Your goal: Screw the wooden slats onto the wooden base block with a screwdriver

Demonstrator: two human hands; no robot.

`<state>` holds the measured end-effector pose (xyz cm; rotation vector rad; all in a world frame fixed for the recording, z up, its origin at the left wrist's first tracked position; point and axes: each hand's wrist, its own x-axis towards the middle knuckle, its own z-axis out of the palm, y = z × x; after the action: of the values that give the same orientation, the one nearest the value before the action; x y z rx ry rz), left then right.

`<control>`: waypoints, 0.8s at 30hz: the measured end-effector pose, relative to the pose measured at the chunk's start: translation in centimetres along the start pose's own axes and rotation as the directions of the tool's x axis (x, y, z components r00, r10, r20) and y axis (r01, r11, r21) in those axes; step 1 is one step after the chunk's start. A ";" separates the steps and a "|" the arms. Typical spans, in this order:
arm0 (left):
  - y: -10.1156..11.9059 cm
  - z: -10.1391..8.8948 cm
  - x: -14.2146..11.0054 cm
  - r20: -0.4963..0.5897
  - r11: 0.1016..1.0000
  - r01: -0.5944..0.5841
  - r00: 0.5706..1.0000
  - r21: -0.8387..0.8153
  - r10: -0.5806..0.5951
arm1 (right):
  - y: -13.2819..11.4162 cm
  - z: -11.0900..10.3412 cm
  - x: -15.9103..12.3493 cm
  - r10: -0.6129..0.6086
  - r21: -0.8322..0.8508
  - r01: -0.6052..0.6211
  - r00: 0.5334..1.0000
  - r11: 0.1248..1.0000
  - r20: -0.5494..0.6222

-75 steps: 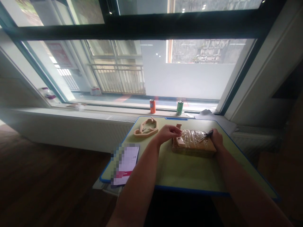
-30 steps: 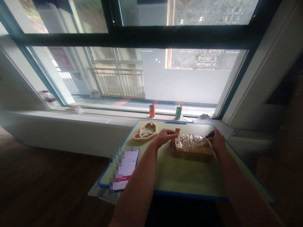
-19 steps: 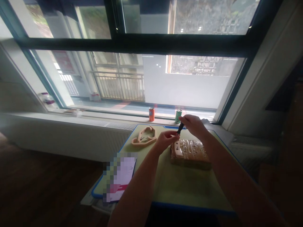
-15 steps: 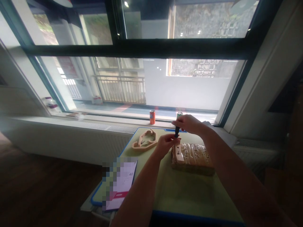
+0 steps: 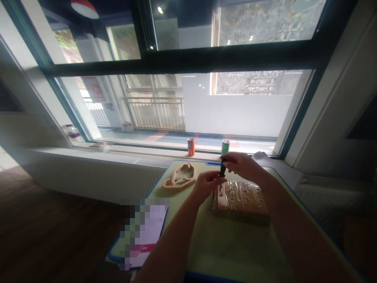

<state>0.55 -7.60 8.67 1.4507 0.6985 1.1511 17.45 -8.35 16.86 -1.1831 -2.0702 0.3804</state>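
My right hand [image 5: 243, 166] grips a small black-handled screwdriver [image 5: 222, 168] held upright, its tip pointing down at a light wooden piece [image 5: 220, 193]. That piece lies on the left end of a brown block wrapped in clear film [image 5: 242, 196]. My left hand [image 5: 206, 184] is closed in a pinch right beside the screwdriver tip, steadying the wooden piece. Whether a screw sits between its fingers is too small to see.
A green table with a blue rim [image 5: 235, 239] carries a curved wooden frame [image 5: 180, 177] at the back left and a blurred paper sheet [image 5: 141, 234] at its left edge. An orange can [image 5: 191, 146] and a green can [image 5: 225, 146] stand on the windowsill.
My right hand lifted the screwdriver off the block's right end and brought it over to the left end, upright above the wooden piece. My left hand stayed there. The camera tilted.
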 end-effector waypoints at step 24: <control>-0.5 -0.1 0.3 0.032 0.994 0.070 0.997 -0.089 -0.068 | -0.5 1.4 -0.3 -0.041 -0.034 0.039 0.999 0.999 -0.033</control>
<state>0.65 -7.13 8.23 1.3547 0.6628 1.0925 16.29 -8.71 16.01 -1.1577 -2.0747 0.3064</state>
